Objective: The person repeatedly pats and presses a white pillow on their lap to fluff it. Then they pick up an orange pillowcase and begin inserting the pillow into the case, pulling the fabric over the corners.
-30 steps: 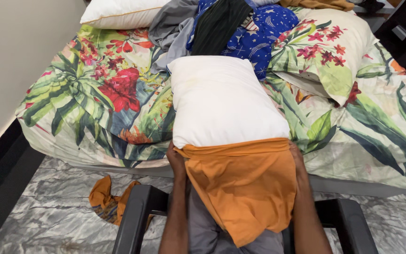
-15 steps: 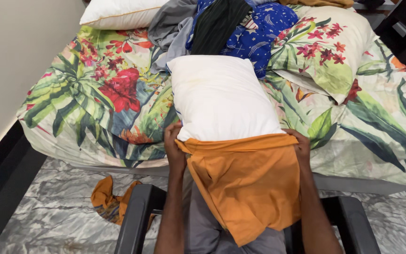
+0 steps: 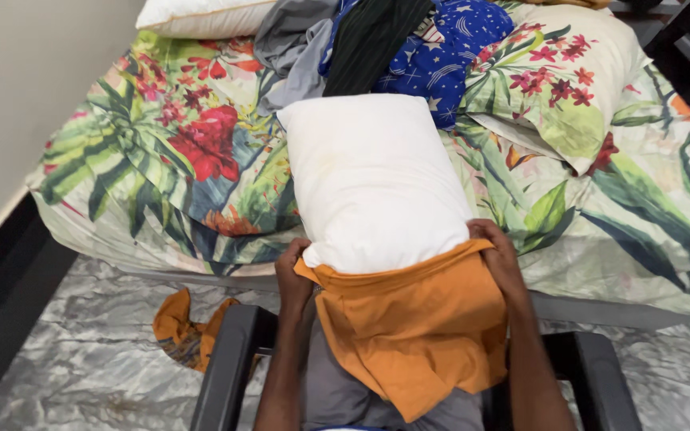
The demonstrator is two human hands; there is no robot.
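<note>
Orange pillowcase (image 3: pixel 417 327) gripped between left hand (image 3: pixel 293 275) and right hand (image 3: pixel 498 254).

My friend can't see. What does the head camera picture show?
Two hands, left hand and right hand, grip the open end of an orange pillowcase at the near end of a white pillow. The pillow lies on a bed with flowery sheets, with piled clothes behind it.
</note>
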